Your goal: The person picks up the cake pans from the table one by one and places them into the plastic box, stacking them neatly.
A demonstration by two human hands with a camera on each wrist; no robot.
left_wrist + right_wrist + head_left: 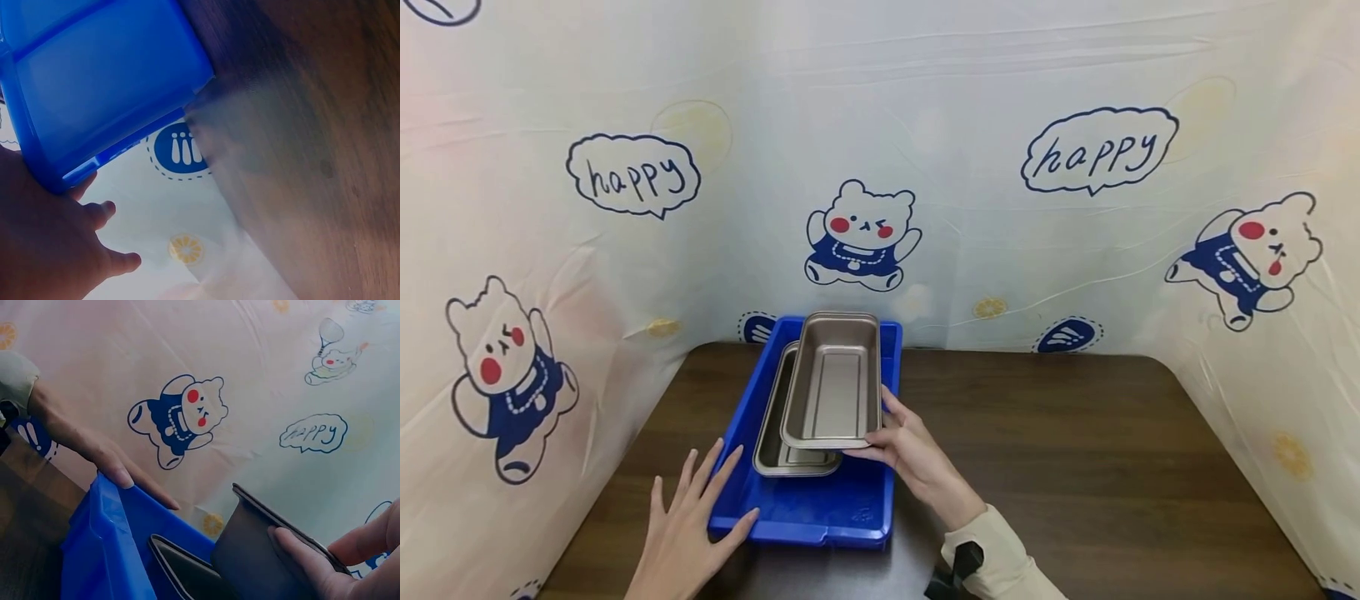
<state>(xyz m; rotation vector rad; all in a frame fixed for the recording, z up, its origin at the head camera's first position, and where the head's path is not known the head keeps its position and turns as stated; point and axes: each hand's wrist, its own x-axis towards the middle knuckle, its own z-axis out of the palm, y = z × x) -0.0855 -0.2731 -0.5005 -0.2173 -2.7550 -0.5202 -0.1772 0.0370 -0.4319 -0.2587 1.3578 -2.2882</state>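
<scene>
My right hand (917,454) pinches the near right corner of a rectangular metal loaf pan (838,387), thumb on the rim and fingers at its side and underneath. In the right wrist view this loaf pan (256,550) is tilted above the blue bin (106,531). Another metal pan (775,433) lies in the bin, partly hidden beneath the held one. My left hand (688,521) rests with spread fingers on the near left rim of the blue bin (820,500); the left wrist view shows this hand (50,225) against the bin's corner.
A dark wooden table (1060,467) bears the bin and extends to its right. Behind and at both sides hangs a pale curtain (955,167) printed with bears and words. A black strap device (958,567) sits at my right cuff.
</scene>
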